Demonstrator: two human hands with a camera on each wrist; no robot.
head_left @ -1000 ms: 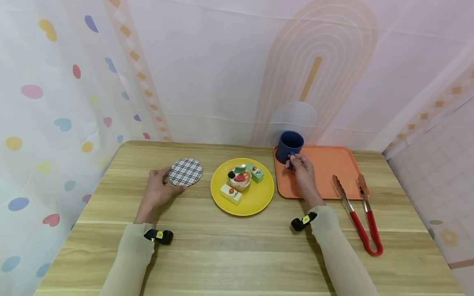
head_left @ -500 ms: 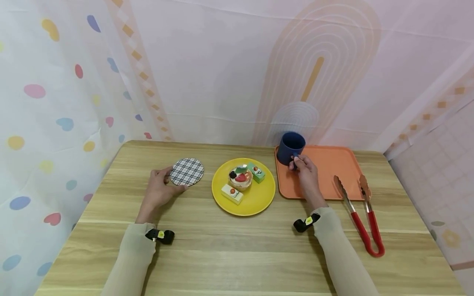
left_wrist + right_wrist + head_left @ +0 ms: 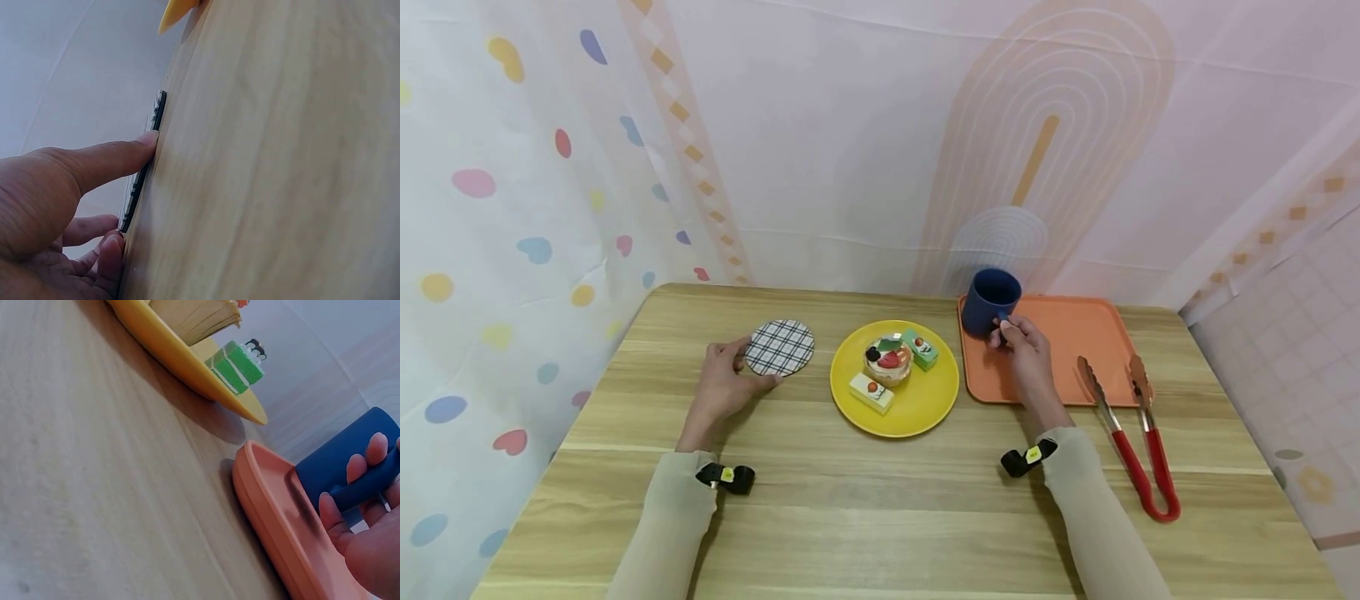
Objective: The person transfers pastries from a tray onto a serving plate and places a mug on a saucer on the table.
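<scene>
My left hand (image 3: 722, 385) holds a round black-and-white checked coaster (image 3: 780, 347) by its edge, at the left of the wooden table. In the left wrist view the thumb (image 3: 119, 161) lies against the coaster's dark rim (image 3: 139, 187), and the fingertips meet its near edge. At the back right, my right hand (image 3: 1032, 358) grips the handle of a dark blue mug (image 3: 985, 307). Upright, the mug stands on the left end of an orange tray (image 3: 1067, 333). Curled fingers and thumb surround the mug's handle (image 3: 369, 482) in the right wrist view.
Between the hands sits a yellow plate (image 3: 925, 410) with a fruit tart (image 3: 887, 362), a green cake piece (image 3: 921, 350) and a cream cake piece (image 3: 871, 392). Red-handled tongs (image 3: 1135, 477) lie at the right, tips over the tray. Patterned cloth (image 3: 820, 167) hangs behind the table.
The right hand and the mug have shifted slightly right and toward the person. The left hand keeps the coaster in place; the whole head view drifts slightly.
</scene>
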